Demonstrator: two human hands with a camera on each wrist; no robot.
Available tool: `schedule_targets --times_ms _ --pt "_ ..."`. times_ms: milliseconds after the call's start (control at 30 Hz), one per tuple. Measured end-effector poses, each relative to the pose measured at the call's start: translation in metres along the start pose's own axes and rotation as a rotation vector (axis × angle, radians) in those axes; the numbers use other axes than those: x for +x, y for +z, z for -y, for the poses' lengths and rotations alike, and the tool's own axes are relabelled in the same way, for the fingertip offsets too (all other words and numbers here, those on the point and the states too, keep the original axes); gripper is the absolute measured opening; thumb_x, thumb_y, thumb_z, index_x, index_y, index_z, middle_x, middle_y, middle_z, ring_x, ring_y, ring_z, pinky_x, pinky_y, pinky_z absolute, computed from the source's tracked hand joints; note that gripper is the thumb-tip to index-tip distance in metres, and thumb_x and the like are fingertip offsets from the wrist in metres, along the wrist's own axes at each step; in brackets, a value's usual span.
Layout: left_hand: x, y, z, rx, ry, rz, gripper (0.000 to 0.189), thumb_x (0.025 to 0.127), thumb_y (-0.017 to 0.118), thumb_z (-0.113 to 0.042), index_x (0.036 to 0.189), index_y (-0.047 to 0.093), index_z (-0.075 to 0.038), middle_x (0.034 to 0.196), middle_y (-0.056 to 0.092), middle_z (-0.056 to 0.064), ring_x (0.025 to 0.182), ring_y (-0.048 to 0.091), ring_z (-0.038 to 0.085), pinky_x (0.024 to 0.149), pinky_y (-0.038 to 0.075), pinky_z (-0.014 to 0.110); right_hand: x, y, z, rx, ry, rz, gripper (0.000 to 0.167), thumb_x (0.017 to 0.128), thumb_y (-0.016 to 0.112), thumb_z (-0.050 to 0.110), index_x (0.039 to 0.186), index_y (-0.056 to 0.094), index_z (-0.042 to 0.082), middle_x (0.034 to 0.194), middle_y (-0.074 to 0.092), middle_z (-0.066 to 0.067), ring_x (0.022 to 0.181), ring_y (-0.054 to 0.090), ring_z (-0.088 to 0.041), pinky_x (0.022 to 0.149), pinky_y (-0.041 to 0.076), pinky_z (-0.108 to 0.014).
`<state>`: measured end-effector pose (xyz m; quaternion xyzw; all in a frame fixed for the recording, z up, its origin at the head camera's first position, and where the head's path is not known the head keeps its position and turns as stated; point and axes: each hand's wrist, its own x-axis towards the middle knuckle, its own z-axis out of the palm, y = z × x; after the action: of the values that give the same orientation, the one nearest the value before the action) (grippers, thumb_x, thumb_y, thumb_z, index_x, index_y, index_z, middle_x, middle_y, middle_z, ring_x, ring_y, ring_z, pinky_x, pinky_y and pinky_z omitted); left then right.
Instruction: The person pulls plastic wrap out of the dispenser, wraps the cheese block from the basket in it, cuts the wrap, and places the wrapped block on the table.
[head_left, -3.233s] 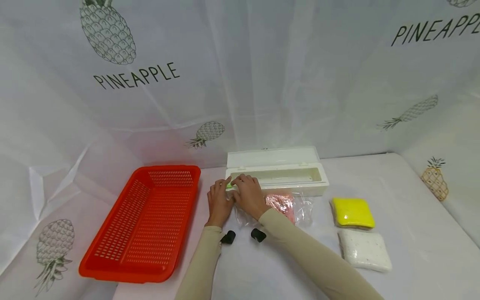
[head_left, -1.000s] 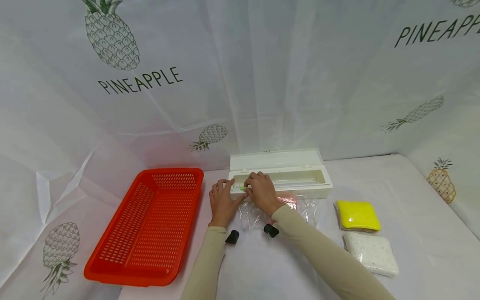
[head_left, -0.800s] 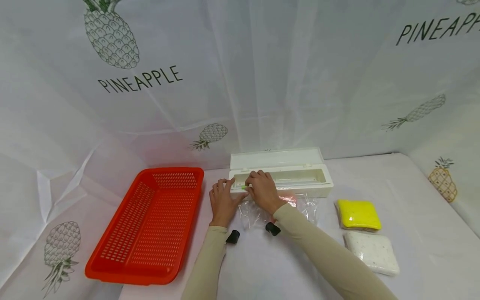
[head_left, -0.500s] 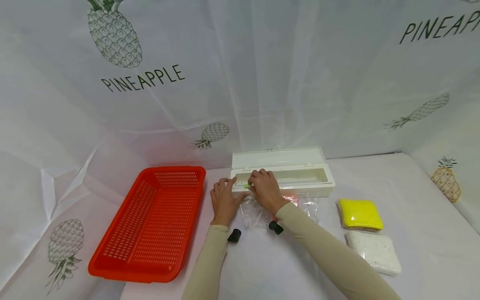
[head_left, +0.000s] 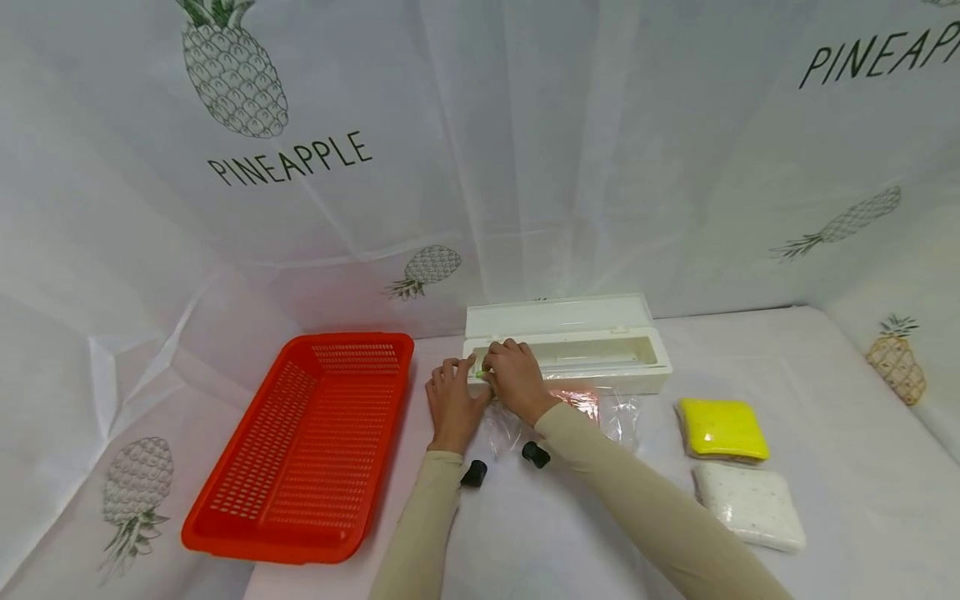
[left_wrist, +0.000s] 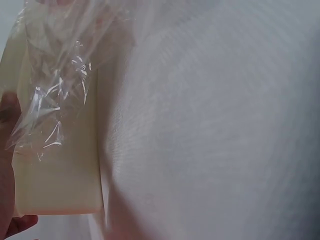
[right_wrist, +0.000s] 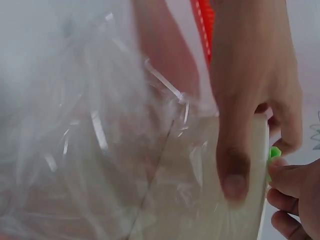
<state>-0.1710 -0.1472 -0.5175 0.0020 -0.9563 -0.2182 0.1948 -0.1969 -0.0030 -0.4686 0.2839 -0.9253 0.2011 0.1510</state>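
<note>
A long white plastic wrap dispenser [head_left: 622, 383] stands at the back of the table, its lid [head_left: 558, 313] tipped back. My left hand [head_left: 455, 406] grips its left end, thumb on the front face and fingers over the end. With fingertips and thumb, my right hand [head_left: 516, 377] pinches a small green slide cutter [right_wrist: 274, 152] at the front edge, close beside the left hand. Clear plastic wrap [head_left: 621, 421] hangs crumpled down the front, and in the right wrist view it covers part of the front face. A pink packet [head_left: 581, 403] lies there, partly behind the right forearm.
To the left lies a red plastic basket [head_left: 375, 467] with slotted walls. On the right, a yellow packet [head_left: 723, 427] sits just behind a white packet [head_left: 750, 504]. Behind the table hangs a white curtain [head_left: 555, 167] printed with pineapples.
Over the last half second the right hand has slid left with the green slide cutter, closer to the left hand. Earlier it had moved right from the dispenser's left end. The left hand keeps its grip.
</note>
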Motion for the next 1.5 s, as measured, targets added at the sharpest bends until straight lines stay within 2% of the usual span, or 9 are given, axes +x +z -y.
schedule_targets --times_ms 167,333,533,633,800,1000,1133,1500 --pt "-0.002 0.003 0.001 0.007 0.004 0.005 0.073 0.087 0.086 -0.046 0.149 0.061 -0.017 0.13 0.056 0.014 0.121 0.049 0.037 0.104 0.037 0.054 -0.005 -0.006 -0.004 -0.055 0.005 0.009 0.009 0.091 0.084 0.019 0.095 0.079 0.012 0.1 0.069 -0.001 0.1 0.061 -0.024 0.097 0.048 -0.042" --pt "-0.002 0.002 0.002 0.023 0.01 -0.006 0.077 0.084 0.084 -0.054 0.149 0.061 -0.019 0.13 0.056 0.012 0.121 0.048 0.035 0.104 0.037 0.053 -0.011 -0.01 -0.013 -0.128 -0.047 -0.002 0.009 0.092 0.083 0.018 0.098 0.079 0.012 0.103 0.068 0.0 0.103 0.061 -0.023 0.1 0.049 -0.042" --pt "-0.001 0.0 -0.002 0.015 -0.001 0.046 0.078 0.087 0.082 -0.056 0.152 0.058 -0.021 0.133 0.055 0.012 0.123 0.047 0.035 0.106 0.036 0.053 -0.017 -0.011 -0.021 -0.206 -0.055 -0.017 0.01 0.093 0.082 0.019 0.099 0.078 0.012 0.106 0.068 -0.001 0.106 0.06 -0.023 0.101 0.049 -0.042" --pt "0.0 0.0 -0.003 0.032 -0.017 0.067 0.08 0.087 0.081 -0.057 0.154 0.057 -0.021 0.134 0.054 0.012 0.124 0.046 0.035 0.106 0.035 0.052 -0.019 -0.012 -0.024 -0.212 -0.059 -0.031 0.01 0.092 0.082 0.019 0.099 0.078 0.012 0.106 0.067 -0.001 0.106 0.06 -0.024 0.1 0.049 -0.043" --pt "0.0 -0.001 -0.004 0.042 -0.013 0.065 0.08 0.087 0.081 -0.057 0.153 0.057 -0.02 0.134 0.054 0.013 0.123 0.046 0.035 0.106 0.035 0.051 -0.023 -0.016 -0.029 -0.223 -0.06 -0.049 0.01 0.091 0.083 0.019 0.097 0.078 0.013 0.104 0.067 0.0 0.105 0.06 -0.023 0.1 0.049 -0.043" --pt "0.001 -0.005 0.0 0.021 -0.011 0.076 0.081 0.087 0.08 -0.057 0.154 0.056 -0.019 0.136 0.052 0.013 0.125 0.045 0.035 0.109 0.033 0.053 -0.04 -0.028 -0.058 -0.159 -0.093 -0.095 0.009 0.09 0.082 0.008 0.097 0.076 0.01 0.104 0.067 -0.001 0.106 0.06 -0.026 0.098 0.048 -0.046" --pt "0.001 -0.01 0.005 -0.002 -0.024 0.077 0.081 0.087 0.081 -0.055 0.155 0.055 -0.019 0.138 0.051 0.013 0.126 0.044 0.036 0.11 0.032 0.053 -0.051 -0.039 -0.077 -0.175 -0.09 -0.092 0.015 0.087 0.083 0.003 0.098 0.077 0.011 0.105 0.068 0.0 0.106 0.06 -0.026 0.098 0.048 -0.046" --pt "0.0 -0.004 0.006 -0.011 -0.014 0.087 0.08 0.087 0.082 -0.055 0.155 0.055 -0.02 0.136 0.052 0.013 0.123 0.045 0.035 0.108 0.034 0.053 -0.07 -0.055 -0.1 -0.202 -0.073 -0.099 0.018 0.083 0.087 0.001 0.097 0.078 0.007 0.102 0.069 -0.004 0.102 0.062 -0.028 0.097 0.05 -0.048"
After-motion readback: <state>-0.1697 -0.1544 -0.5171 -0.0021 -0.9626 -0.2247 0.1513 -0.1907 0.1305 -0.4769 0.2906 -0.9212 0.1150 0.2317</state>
